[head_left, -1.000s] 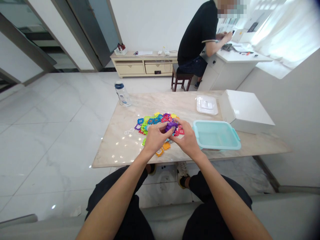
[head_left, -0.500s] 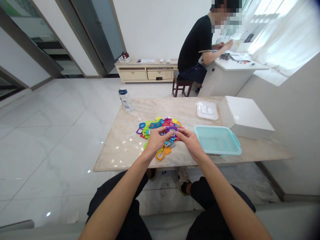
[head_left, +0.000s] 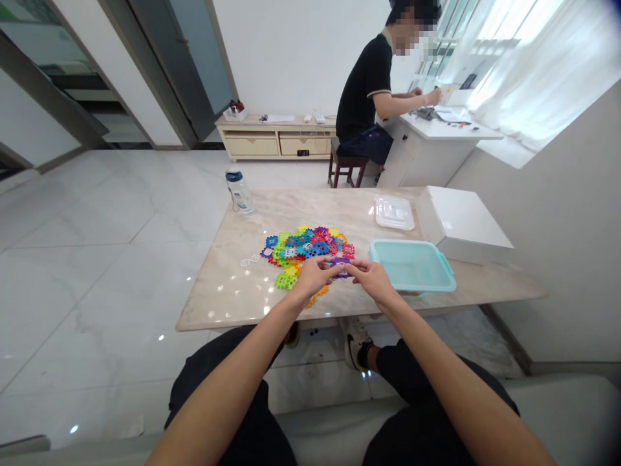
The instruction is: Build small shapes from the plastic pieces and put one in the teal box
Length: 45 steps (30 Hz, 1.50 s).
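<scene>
A purple toothed building tile (head_left: 341,268) is pinched between my two hands, above the near side of the table. My left hand (head_left: 313,279) grips its left edge. On the opposite edge, the thumb and fingers of my right hand (head_left: 372,279) are closed. Just beyond them lies a heap of colourful interlocking tiles (head_left: 305,244) in blue, green, red and yellow. Some orange tiles (head_left: 317,296) are partly covered by my left hand. Two small white square frames (head_left: 250,260) lie left of the heap.
A turquoise plastic bin (head_left: 412,266) stands right of my hands. Behind it are a clear plastic lid (head_left: 394,212) and a white box (head_left: 466,223). A water bottle (head_left: 239,192) stands at the table's far left corner. Another person (head_left: 363,90) sits at a white desk (head_left: 436,139).
The purple tile has come lower and nearer to me, with both hands still on it. More of the heap shows behind my hands. The view has shifted slightly.
</scene>
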Each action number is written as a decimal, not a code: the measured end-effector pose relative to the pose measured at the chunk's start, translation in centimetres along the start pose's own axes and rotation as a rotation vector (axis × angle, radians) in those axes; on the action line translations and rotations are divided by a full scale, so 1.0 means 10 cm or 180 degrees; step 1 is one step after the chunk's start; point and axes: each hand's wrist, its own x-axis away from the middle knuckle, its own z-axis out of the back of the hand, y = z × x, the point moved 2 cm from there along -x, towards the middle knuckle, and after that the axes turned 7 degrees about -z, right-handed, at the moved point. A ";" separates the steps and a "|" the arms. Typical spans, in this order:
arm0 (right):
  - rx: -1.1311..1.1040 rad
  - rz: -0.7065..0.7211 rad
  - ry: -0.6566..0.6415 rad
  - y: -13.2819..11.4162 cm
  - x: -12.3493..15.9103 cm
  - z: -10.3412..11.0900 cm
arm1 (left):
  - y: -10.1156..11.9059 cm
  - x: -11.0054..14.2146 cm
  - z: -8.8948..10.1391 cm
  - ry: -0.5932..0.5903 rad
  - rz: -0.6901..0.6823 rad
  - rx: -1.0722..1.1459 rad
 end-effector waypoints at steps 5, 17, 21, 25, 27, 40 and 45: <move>0.0392 -0.0193 -0.0054 0.18 0.00 0.04 | -0.33 -0.02 0.01 0.0044 0.0433 -0.0051; 0.1476 -0.0505 -0.0210 0.67 -0.25 0.05 | -1.01 -0.13 -0.04 0.0103 0.0928 -0.0304; 0.1830 -0.0495 -0.0158 0.77 -0.32 0.05 | -1.16 -0.18 -0.10 0.0133 0.1000 -0.0589; 0.2132 -0.0478 -0.0169 0.80 -0.36 0.06 | -1.23 -0.20 -0.14 0.0096 0.1042 -0.0834; 0.2236 -0.0460 -0.0192 0.81 -0.37 0.08 | -1.25 -0.21 -0.16 0.0074 0.1062 -0.0956; 0.2475 -0.0492 -0.0302 0.84 -0.47 0.15 | -1.27 -0.27 -0.24 0.0088 0.0897 -0.1380; 0.2545 -0.0438 -0.0265 0.86 -0.48 0.15 | -1.27 -0.28 -0.27 0.0054 0.0854 -0.1483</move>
